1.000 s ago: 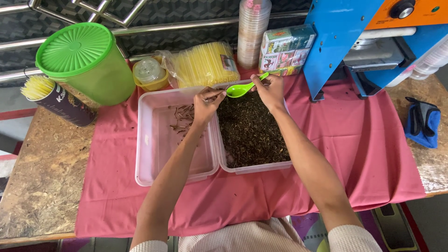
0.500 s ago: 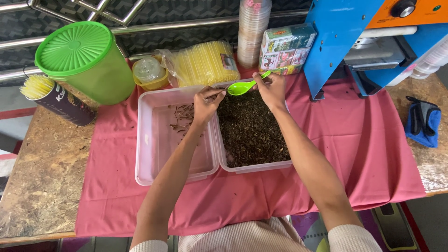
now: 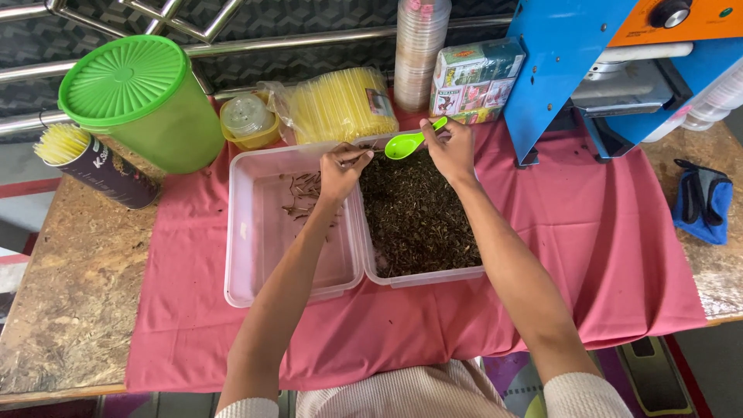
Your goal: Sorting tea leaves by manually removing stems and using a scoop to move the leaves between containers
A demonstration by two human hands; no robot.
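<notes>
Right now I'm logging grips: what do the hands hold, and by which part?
The right hand holds a green plastic spoon by its handle end. The left hand pinches a thin dark twig at one end.

Two tubs sit side by side on the cloth (image 3: 619, 255) over the table (image 3: 70, 294): the left tub (image 3: 263, 263) holds few stems, the right tub (image 3: 422, 275) is full; lidded bucket (image 3: 143, 108) behind left

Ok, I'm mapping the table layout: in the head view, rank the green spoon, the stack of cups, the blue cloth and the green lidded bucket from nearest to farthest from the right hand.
1. green spoon, held in the right hand
2. stack of cups, just behind
3. blue cloth and green lidded bucket, far right and far left: too close to call
</notes>
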